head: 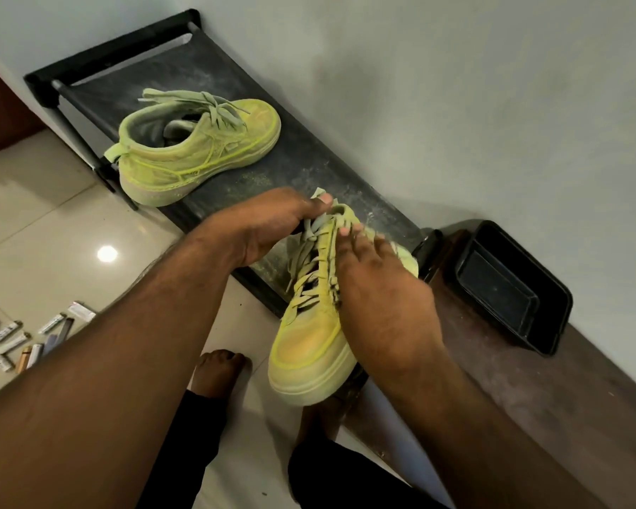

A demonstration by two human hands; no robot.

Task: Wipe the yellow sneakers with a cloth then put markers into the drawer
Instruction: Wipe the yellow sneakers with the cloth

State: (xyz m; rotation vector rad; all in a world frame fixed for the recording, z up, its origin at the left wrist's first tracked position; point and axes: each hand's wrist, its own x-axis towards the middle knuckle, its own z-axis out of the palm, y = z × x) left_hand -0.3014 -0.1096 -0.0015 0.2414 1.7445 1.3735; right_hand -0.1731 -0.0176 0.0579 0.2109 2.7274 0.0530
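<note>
One dusty yellow sneaker [199, 148] rests on its sole on the black rack top [302, 159], toe toward the wall. I hold the second yellow sneaker [309, 347] over the rack's near end, toe pointing at me. My left hand [268, 225] grips its tongue and laces at the top. Along its right side lies my right hand [379, 299], fingers reaching to the collar. Several markers [26, 339] are scattered on the floor tiles at the far left. No cloth is visible; whether my right hand covers one I cannot tell.
A black plastic tray [511, 288] sits against the wall on a dark wooden surface [529, 380] at the right. My bare feet [217, 369] stand on glossy tiles below the rack. A brown wooden piece [1, 115] is at the far left.
</note>
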